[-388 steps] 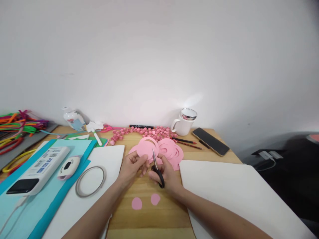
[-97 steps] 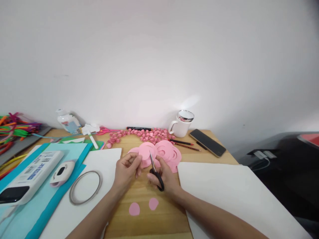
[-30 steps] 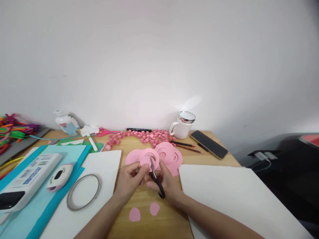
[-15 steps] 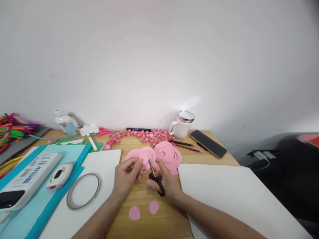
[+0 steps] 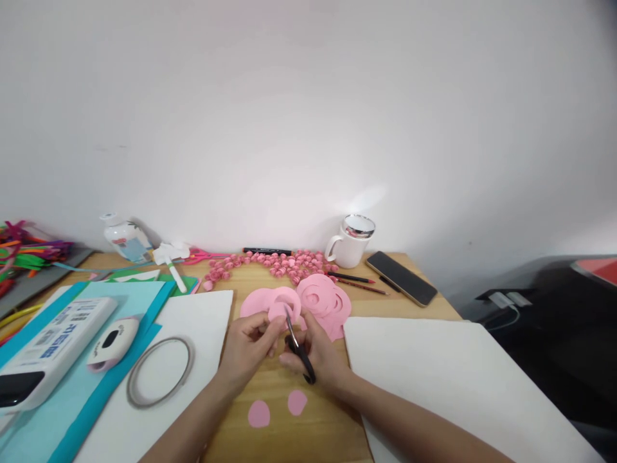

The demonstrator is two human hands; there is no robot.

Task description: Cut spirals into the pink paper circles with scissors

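One left hand pinching the pink paper, prob to keep it steady; right hand gripping scissors, blades angled at it

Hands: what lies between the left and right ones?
In the head view, pink paper and scissor blades lie between the left hand and right hand.

Left hand pinches pink paper; right hand holds black-handled scissors at the paper. Two small pink discs lie nearby.
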